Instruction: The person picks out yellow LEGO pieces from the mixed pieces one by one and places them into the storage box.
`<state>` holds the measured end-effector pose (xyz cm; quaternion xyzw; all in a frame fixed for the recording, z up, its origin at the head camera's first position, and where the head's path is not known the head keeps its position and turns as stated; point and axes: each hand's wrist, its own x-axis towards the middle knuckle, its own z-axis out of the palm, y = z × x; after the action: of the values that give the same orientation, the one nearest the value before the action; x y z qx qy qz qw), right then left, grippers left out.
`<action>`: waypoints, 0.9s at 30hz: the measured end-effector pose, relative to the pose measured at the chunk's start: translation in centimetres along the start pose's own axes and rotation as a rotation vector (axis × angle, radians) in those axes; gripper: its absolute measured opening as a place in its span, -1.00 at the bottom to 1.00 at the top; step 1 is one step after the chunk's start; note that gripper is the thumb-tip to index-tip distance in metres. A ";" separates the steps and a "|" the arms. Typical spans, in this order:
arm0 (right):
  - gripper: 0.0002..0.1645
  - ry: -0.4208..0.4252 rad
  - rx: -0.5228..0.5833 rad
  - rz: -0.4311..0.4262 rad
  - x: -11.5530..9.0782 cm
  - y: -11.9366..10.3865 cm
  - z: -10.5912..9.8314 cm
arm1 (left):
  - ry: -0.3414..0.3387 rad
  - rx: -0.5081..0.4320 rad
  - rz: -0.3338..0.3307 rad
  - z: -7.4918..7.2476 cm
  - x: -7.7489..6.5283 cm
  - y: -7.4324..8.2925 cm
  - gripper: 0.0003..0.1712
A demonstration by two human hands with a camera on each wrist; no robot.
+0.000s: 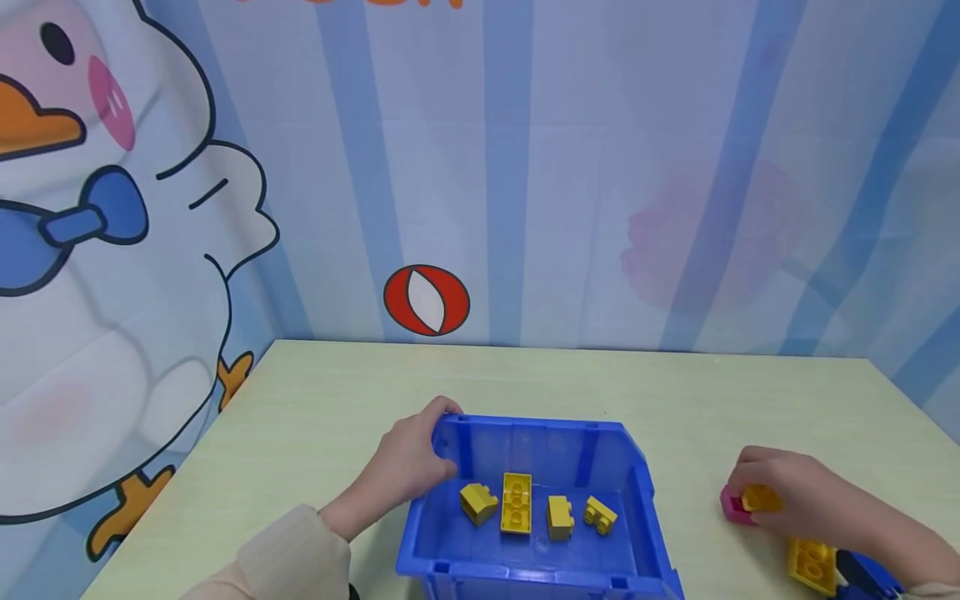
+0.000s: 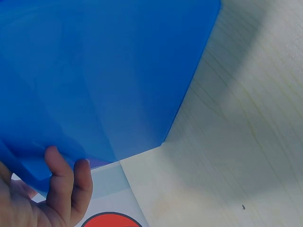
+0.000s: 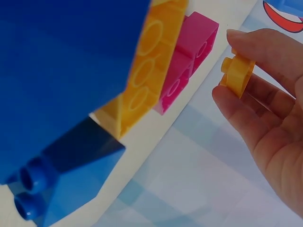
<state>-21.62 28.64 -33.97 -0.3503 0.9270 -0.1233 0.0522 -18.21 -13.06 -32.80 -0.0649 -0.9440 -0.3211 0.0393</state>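
Note:
My left hand [image 1: 405,462] grips the rim of a blue plastic bin [image 1: 540,575] at its far left corner. The left wrist view shows fingers [image 2: 61,187] hooked around the bin's edge. Inside the bin lie several yellow toy building blocks [image 1: 516,504], spaced apart in a row. Off to the right, my right hand [image 1: 806,492] pinches a small yellow building block [image 3: 238,75] between thumb and fingers. It is held close to a pink block [image 1: 735,507] on the table, which the hand partly covers in the head view.
Beside my right wrist lie a yellow block [image 1: 812,567] and blue blocks [image 1: 873,575], partly hidden by the forearm. They stand on a pale wood table [image 1: 360,375]. A printed cloth [image 1: 570,167] hangs behind its far edge.

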 end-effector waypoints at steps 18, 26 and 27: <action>-0.76 0.016 -0.005 -0.107 1.5 -1.3 -0.2 | 0.006 0.001 -0.006 0.0 0.0 0.0 -0.46; -0.70 -0.004 -0.014 -0.156 2.0 -1.9 -0.4 | 0.003 -0.003 -0.001 0.0 0.0 0.0 -0.46; -0.69 -0.010 -0.014 -0.154 2.1 -2.1 -0.5 | 0.002 -0.003 -0.001 0.0 0.0 0.0 -0.46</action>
<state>-21.99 25.84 -32.99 -0.4214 0.8980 -0.1188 0.0446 -18.22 -13.04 -32.81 -0.0640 -0.9436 -0.3225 0.0400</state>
